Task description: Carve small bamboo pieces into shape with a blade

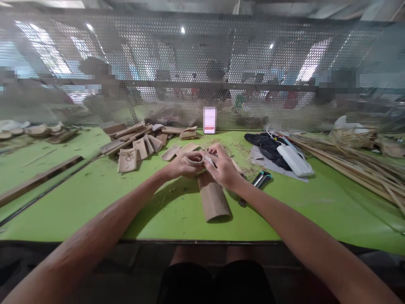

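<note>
My left hand [179, 165] is closed around a pale, ring-like bamboo piece [189, 163], its curved rim facing me. Close against it, my right hand [224, 166] pinches a small whitish scrap [209, 161], which looks like folded paper or sandpaper; its exact kind is unclear. Below both hands, a curved half-round bamboo piece [215, 200] lies on the green table [158, 219], its far end partly hidden by my hands. A teal-and-black cutter [262, 179] rests just right of my right forearm.
Several cut bamboo pieces [127, 160] are heaped at the back left. A phone [209, 120] leans upright against the perforated metal screen [177, 55]. On the right lie a white power bank [295, 160], a black cloth [264, 145] and long bamboo strips [344, 169]. People sit beyond the screen.
</note>
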`<state>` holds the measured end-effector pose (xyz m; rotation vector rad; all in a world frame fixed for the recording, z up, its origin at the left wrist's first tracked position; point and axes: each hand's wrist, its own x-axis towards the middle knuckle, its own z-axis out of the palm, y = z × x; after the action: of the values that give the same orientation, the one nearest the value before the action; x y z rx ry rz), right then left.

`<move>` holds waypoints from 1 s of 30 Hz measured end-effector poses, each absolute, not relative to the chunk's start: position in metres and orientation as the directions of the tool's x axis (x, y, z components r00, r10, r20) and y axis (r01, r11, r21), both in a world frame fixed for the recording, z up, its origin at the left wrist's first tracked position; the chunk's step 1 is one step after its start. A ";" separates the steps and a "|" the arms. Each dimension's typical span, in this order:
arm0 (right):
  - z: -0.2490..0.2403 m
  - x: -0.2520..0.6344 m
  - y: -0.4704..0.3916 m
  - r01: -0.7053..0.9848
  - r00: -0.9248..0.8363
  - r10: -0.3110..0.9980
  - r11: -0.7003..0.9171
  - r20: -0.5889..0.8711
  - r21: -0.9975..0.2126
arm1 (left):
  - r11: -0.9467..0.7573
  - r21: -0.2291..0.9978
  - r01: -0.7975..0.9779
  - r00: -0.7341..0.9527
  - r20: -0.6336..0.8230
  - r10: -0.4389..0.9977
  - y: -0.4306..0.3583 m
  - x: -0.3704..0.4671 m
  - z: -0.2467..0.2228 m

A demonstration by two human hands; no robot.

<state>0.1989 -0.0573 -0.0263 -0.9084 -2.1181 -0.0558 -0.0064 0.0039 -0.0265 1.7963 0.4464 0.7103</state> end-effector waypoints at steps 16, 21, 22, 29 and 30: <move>-0.027 0.197 -0.060 0.655 -0.424 0.606 0.719 0.673 -0.234 | -0.317 0.948 -0.027 0.703 0.243 0.669 0.000 -0.003 -0.027; -0.026 0.197 -0.062 0.588 -0.498 0.566 0.777 0.657 -0.223 | -0.414 0.909 0.044 0.724 0.256 0.640 0.004 -0.005 -0.029; -0.026 0.198 -0.062 0.594 -0.491 0.570 0.772 0.659 -0.225 | -0.426 0.904 0.043 0.726 0.264 0.635 0.005 -0.005 -0.029; -0.025 0.195 -0.064 0.610 -0.468 0.577 0.759 0.669 -0.228 | -0.420 0.903 0.086 0.738 0.225 0.636 0.003 -0.006 -0.026; -0.025 0.194 -0.065 0.611 -0.469 0.576 0.759 0.669 -0.224 | -0.416 0.906 0.076 0.736 0.231 0.636 0.003 -0.006 -0.026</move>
<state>0.1941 -0.0646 -0.0252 -0.8840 -2.1867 -0.0596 -0.0062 0.0029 -0.0256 1.9215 0.5460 0.6925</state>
